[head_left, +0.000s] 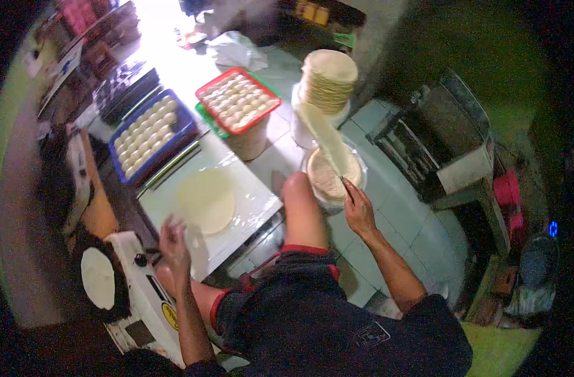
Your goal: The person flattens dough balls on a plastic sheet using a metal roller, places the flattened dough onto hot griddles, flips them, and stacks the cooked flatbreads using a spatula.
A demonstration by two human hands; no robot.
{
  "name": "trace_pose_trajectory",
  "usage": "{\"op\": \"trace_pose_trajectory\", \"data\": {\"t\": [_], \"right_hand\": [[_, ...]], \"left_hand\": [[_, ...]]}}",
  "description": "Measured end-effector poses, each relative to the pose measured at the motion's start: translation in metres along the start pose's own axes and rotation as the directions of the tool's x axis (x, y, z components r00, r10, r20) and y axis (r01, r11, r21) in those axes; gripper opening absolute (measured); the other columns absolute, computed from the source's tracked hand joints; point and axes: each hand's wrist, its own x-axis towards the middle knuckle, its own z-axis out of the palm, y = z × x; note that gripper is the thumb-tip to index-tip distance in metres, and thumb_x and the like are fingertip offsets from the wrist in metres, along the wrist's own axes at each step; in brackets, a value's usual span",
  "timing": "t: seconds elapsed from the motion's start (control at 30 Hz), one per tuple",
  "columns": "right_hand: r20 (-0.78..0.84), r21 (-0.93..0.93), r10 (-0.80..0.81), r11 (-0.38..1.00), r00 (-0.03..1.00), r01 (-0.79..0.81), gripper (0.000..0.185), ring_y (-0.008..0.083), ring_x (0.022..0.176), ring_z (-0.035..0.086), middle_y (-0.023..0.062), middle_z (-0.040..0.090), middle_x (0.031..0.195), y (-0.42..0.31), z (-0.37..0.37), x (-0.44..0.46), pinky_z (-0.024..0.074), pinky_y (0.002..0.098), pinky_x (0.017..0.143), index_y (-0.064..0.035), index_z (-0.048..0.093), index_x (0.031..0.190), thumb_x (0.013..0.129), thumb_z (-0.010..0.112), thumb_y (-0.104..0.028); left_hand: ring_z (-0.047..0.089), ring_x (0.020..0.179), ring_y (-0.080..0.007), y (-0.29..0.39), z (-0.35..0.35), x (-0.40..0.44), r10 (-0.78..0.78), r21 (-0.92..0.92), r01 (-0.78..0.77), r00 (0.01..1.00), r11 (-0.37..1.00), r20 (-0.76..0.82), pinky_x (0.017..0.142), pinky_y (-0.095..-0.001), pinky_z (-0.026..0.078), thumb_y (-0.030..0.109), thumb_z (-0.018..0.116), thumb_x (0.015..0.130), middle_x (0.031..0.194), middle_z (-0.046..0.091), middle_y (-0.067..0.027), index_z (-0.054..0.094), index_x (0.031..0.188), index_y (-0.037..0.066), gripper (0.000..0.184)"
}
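My right hand is closed round a thin, dark-handled tool. From its far end a pale flatbread stretches up and away, seen nearly edge-on. Below it lies a round pile of flatbreads in a plastic-lined container. My left hand hovers by the near left edge of a white board, its fingers smeared by motion. On that board lies a thin round sheet of dough, apart from the hand. Left of my left arm, another flatbread sits on a dark round griddle on a white stove.
A blue tray and a red tray hold rows of dough balls. A tall stack of flatbreads stands behind the pile. Metal equipment is on the right, with a pink container beside it. White tiles cover the floor.
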Motion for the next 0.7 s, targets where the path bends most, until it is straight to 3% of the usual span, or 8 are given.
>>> {"op": "trace_pose_trajectory", "data": {"t": [0.17,0.2,0.4,0.5,0.53,0.63,0.67,0.7], "right_hand": [[-0.117,0.079,0.163,0.985,0.98,-0.154,0.043,0.0371,0.117,0.061,0.018,0.059,0.136,0.105,0.016,-0.019,0.0489,0.0416,0.1,-0.0086,0.053,0.14,0.097,0.05,-0.009],[-0.134,0.075,0.158,0.986,0.978,-0.149,0.043,0.0323,0.104,0.068,0.0172,0.068,0.12,0.114,0.012,-0.021,0.0509,0.0411,0.096,-0.0082,0.053,0.14,0.097,0.05,-0.008],[0.351,0.531,0.474,0.61,0.808,-0.588,0.042,0.0093,0.058,0.061,0.0043,0.068,0.087,0.148,0.005,-0.022,0.0535,0.0267,0.056,-0.0089,0.054,0.141,0.1,0.054,-0.015],[0.378,0.518,0.447,0.624,0.811,-0.585,0.048,0.0096,0.054,0.059,0.0039,0.066,0.084,0.201,0.035,-0.016,0.0524,0.0276,0.053,-0.0102,0.049,0.146,0.098,0.058,-0.016],[0.381,0.39,0.432,0.727,0.818,-0.565,0.049,0.0133,0.063,0.061,0.0039,0.065,0.083,0.215,0.038,-0.015,0.0538,0.0309,0.06,-0.007,0.053,0.139,0.093,0.066,-0.016],[0.065,0.142,0.268,0.951,0.961,-0.275,0.044,0.0191,0.077,0.065,0.0055,0.065,0.085,0.228,0.055,-0.018,0.0548,0.0345,0.068,-0.0033,0.059,0.126,0.086,0.074,-0.014],[0.058,0.135,0.369,0.918,0.928,-0.374,0.035,0.0225,0.091,0.065,0.0074,0.065,0.087,0.229,0.056,-0.02,0.0541,0.0361,0.075,-0.002,0.063,0.111,0.081,0.077,-0.012],[0.011,0.102,0.314,0.944,0.949,-0.314,0.032,0.022,0.086,0.065,0.0079,0.066,0.086,0.235,0.06,-0.022,0.0541,0.0358,0.073,-0.002,0.064,0.111,0.083,0.075,-0.013]], "left_hand": [[0.066,0.097,-0.0199,0.02,0.114,0.01,-0.07,0.157,0.012,0.928,0.987,0.366,0.084,-0.0339,0.054,0.009,0.059,0.098,0.11,0.067,-0.0133,0.055,0.134,0.004,0.037],[0.066,0.097,-0.0197,0.019,0.129,0.009,-0.054,0.152,-0.012,0.903,0.988,0.426,0.084,-0.0342,0.054,0.01,0.059,0.098,0.11,0.067,-0.0136,0.055,0.134,0.003,0.037],[0.066,0.096,-0.0188,-0.005,0.134,0.002,-0.129,0.248,0.015,0.883,0.969,0.451,0.085,-0.0331,0.055,0.009,0.058,0.099,0.109,0.068,-0.0128,0.055,0.133,0.003,0.035],[0.068,0.095,-0.0193,-0.011,0.12,-0.011,-0.162,0.272,0.046,0.891,0.961,0.423,0.083,-0.0319,0.055,0.011,0.058,0.1,0.108,0.068,-0.0128,0.056,0.132,0.003,0.034],[0.068,0.094,-0.019,-0.015,0.115,-0.014,-0.186,0.288,0.065,0.891,0.955,0.415,0.082,-0.0313,0.055,0.011,0.058,0.1,0.108,0.068,-0.0125,0.056,0.132,0.002,0.034],[0.067,0.095,-0.0179,-0.019,0.101,-0.019,-0.22,0.323,0.09,0.893,0.942,0.393,0.083,-0.0301,0.054,0.011,0.06,0.099,0.108,0.068,-0.0121,0.056,0.131,0.002,0.033],[0.066,0.097,-0.0179,-0.019,0.097,-0.02,-0.238,0.326,0.109,0.892,0.939,0.386,0.084,-0.0304,0.054,0.011,0.06,0.099,0.109,0.068,-0.0121,0.056,0.132,0.002,0.034],[0.066,0.099,-0.0179,-0.019,0.094,-0.021,-0.255,0.325,0.13,0.889,0.937,0.381,0.086,-0.0307,0.054,0.011,0.06,0.099,0.11,0.068,-0.012,0.055,0.132,0.002,0.034]]}}
